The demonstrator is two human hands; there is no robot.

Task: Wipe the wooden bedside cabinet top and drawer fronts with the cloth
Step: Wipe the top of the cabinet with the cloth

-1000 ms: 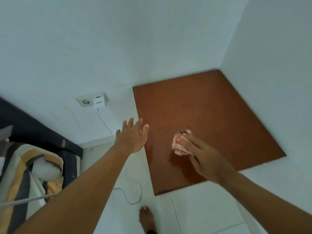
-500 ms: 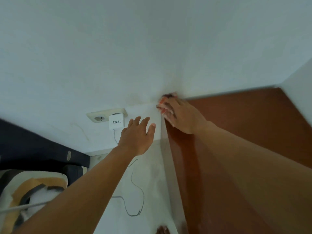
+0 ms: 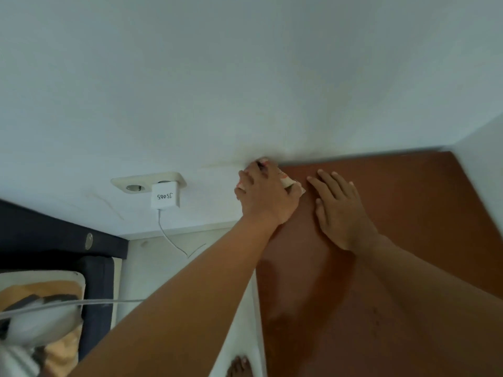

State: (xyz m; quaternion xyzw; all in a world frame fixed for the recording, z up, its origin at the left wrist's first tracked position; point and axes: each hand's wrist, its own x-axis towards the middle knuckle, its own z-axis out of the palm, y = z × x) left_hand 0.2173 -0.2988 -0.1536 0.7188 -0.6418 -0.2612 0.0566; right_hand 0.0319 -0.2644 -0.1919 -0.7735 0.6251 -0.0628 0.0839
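Your left hand [image 3: 265, 198] clutches the soft, limp cloth [image 3: 289, 183] by its bunched middle; your right hand [image 3: 341, 213] lies flat-fingered on the cabinet top [image 3: 422, 213].

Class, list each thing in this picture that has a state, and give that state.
cloth: bunched, at the back left corner of the cabinet top.
left hand: grips the cloth.
right hand: flat on the cabinet top, fingers straight.
charger: plugged into the wall socket.

The left hand [image 3: 265, 198] hides most of the cloth [image 3: 289, 182]; the cabinet top [image 3: 408, 213] is cropped below.
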